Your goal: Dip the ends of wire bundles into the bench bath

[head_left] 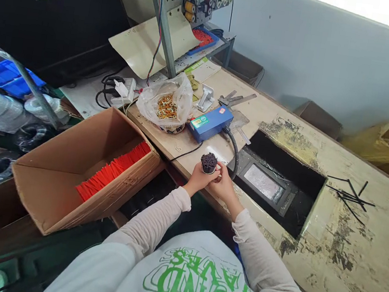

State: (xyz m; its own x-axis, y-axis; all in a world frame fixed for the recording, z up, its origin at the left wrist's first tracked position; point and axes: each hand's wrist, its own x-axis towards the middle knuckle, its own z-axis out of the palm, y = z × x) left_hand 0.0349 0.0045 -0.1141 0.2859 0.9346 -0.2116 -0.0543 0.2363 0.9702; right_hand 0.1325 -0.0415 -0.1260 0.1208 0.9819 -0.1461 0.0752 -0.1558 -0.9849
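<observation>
Beside the pale wall (302,59) stands a worn bench (365,274), its near edge passing the white shirt (198,244), whose green print reads "OUND". A recess (287,162) opens right of the hands; a blue box (210,123) bears labels too small to read. At the near edge, the left hand's (198,179) fingers wrap a black bundle (209,161); the right hand's (223,185), narrowed, adjoin it, grip unclear.

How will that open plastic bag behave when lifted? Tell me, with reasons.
The plastic bag will probably sag and fold, since its thin walls look crumpled. The small orange-and-pale pieces would likely shift, lying loose in a heap, and might spill if it tips, because its mouth gapes.
</observation>
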